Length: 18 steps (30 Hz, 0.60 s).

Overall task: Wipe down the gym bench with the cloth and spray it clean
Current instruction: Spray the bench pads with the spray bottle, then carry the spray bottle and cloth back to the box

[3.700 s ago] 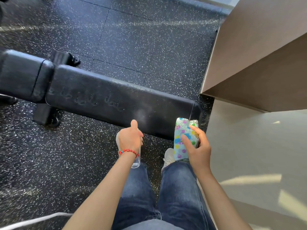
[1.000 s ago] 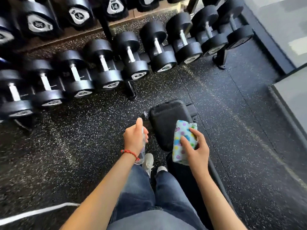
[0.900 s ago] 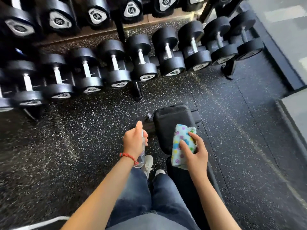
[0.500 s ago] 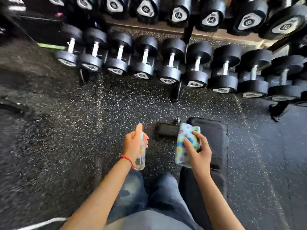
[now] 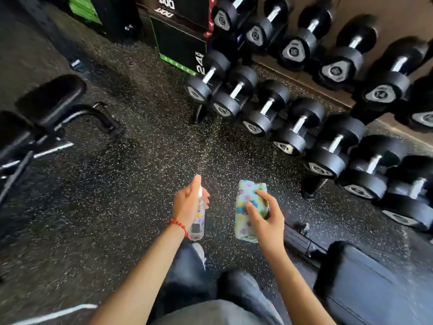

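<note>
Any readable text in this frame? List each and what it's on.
"24": white, on the side of the black plyo box.
"100": on the upper box, once upright, once mirrored below.
Dumbbell end-cap numbers: too blurred.
Spray bottle label: unreadable.

dumbbell rack [image 5: 316,188] standing on speckled rubber floor [image 5: 117,195] | dumbbells [image 5: 290,127] lying in two rows on the rack | black plyo box [image 5: 180,41] sitting left of the rack | second bench [image 5: 51,102] sitting far left of the rack
</note>
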Available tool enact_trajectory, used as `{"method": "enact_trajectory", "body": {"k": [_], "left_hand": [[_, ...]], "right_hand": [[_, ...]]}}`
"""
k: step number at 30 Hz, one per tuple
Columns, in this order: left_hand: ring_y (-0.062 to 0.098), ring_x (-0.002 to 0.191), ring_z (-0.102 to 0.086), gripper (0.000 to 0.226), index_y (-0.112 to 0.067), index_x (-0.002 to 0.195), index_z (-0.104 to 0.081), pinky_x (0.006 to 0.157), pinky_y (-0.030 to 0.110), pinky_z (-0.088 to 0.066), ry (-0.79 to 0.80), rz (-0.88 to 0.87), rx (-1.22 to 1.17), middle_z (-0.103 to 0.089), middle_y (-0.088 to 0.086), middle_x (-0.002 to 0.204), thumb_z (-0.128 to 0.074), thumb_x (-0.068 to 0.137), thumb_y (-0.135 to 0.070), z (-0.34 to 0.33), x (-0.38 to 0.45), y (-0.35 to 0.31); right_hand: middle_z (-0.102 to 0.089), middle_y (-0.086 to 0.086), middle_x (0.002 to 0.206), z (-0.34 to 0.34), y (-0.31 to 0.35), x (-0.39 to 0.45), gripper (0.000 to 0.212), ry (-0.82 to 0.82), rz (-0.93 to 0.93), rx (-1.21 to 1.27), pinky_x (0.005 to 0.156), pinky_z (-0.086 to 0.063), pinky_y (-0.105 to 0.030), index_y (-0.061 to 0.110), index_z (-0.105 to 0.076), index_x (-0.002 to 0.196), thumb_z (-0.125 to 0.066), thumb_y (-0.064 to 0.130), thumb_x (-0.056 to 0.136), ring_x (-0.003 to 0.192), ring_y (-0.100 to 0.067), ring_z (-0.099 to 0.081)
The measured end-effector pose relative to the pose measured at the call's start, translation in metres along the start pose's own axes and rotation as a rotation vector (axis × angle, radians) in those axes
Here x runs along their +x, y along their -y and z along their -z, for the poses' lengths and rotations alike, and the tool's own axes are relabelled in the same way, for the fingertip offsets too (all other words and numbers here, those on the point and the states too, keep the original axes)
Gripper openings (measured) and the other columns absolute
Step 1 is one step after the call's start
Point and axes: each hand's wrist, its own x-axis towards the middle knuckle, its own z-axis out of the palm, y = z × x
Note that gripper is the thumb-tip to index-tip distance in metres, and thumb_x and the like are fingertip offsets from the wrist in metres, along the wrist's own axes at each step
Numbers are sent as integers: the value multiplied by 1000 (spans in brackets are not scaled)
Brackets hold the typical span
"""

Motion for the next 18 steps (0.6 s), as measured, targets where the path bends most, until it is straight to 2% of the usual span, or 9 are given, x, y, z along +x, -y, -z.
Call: {"method": "enact_trajectory", "body": {"k": [3, 5, 8, 11, 14, 18], "left_hand": [[10, 38, -54, 61, -13, 54, -60, 40, 14, -40, -67, 21, -20, -59, -3, 42, -36, 95, -52, 47, 26, -1], [8, 37, -54, 63, -12, 55, -61, 40, 15, -40, -130, 56, -33, -59, -3, 42, -35, 95, -52, 72, 40, 2], [10, 40, -58, 62, -11, 56, -60, 51, 24, -44, -214, 118, -81, -60, -3, 45, -36, 95, -53, 97, 60, 6], [12, 46, -63, 60, -13, 56, -60, 54, 27, -46, -270, 176, -132, -62, -4, 46, -37, 94, -53, 113, 81, 8], [19, 52, -65, 58, -14, 55, -60, 56, 29, -48, -304, 217, -177, -63, -3, 47, -40, 93, -52, 120, 106, 6], [15, 50, -63, 56, -10, 57, -60, 61, 32, -51, -359, 239, -241, -63, -1, 50, -41, 94, -48, 124, 153, -12]], "right_hand": [[-66, 9, 94, -47, 13, 17, 27, 79, -3, -31, 73, -58, -45, 35, -61, 98, -70, 16, 81, 82, -16, -69], [-67, 8, 91, -71, 20, 28, 27, 124, -3, -54, 71, -58, -45, 37, -61, 98, -70, 18, 80, 79, -16, -69], [-68, 4, 92, -100, 29, 45, 28, 197, -9, -78, 69, -58, -47, 39, -61, 97, -71, 19, 80, 78, -19, -70], [-67, 2, 94, -126, 38, 68, 27, 258, -1, -87, 68, -59, -43, 39, -62, 97, -70, 18, 81, 81, -21, -69], [-66, 6, 91, -154, 47, 96, 29, 299, 19, -98, 64, -59, -33, 39, -61, 95, -70, 15, 80, 78, -15, -68], [-68, -3, 92, -191, 63, 145, 29, 366, 15, -115, 63, -59, -36, 37, -61, 97, -70, 15, 80, 76, -21, -69]]}}
